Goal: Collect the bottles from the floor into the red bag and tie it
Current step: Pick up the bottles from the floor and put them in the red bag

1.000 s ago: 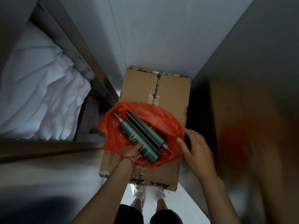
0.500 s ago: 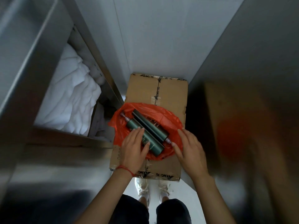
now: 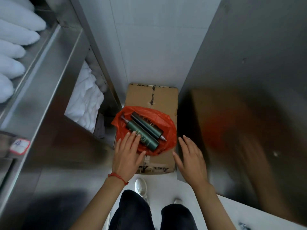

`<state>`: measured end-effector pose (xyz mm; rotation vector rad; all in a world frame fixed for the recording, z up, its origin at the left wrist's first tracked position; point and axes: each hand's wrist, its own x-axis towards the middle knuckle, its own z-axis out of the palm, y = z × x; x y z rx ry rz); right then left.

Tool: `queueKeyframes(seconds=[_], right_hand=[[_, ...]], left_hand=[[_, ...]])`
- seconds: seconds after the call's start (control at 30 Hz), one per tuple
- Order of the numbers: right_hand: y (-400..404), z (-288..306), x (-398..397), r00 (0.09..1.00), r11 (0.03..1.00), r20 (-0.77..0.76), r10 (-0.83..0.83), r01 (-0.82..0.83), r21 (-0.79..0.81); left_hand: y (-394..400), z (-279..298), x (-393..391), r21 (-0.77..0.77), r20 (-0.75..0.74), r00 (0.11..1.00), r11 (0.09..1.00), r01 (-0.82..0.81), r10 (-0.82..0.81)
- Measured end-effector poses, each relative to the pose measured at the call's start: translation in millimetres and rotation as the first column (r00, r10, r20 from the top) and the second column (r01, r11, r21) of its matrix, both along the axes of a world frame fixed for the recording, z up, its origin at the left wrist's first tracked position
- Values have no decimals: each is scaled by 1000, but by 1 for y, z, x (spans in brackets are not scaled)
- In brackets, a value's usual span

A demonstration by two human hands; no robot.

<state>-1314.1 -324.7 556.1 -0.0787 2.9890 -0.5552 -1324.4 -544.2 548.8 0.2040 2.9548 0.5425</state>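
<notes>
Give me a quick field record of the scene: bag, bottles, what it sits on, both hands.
bag: red bag, open, untied
bottles: two dark green bottles lying side by side on the bag
support: cardboard box, taped shut
left hand: left hand open, fingers over the bag's near edge, by the nearer bottle
right hand: right hand open, beside the box, holding nothing
tied: not yet

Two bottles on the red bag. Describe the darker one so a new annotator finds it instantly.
Start at the taped cardboard box on the floor between the metal shelving and the steel panel; a red bag lies open on top of it. Two bottles lie side by side on it, diagonally. The darker bottle is the slimmer, nearly black one farther from the left hand, its silver nozzle pointing toward the right hand; the green bottle points the opposite way.
</notes>
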Motion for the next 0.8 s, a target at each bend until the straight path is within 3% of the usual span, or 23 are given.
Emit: queueKeyframes(seconds=[0.27, 0.53, 0.8], right_hand=[[13, 14, 32, 985, 985, -32, 171, -172, -22], [45, 28, 74, 914, 919, -115, 390, -395, -18], [75, 29, 107, 854, 874, -190, 485, -472, 113]], left_hand=[[26, 23, 54, -8, -9, 989, 989, -149, 149], [85, 44, 127, -16, 8, 954, 953, -301, 301], [115, 50, 174, -49, 66, 933, 935, -351, 353]])
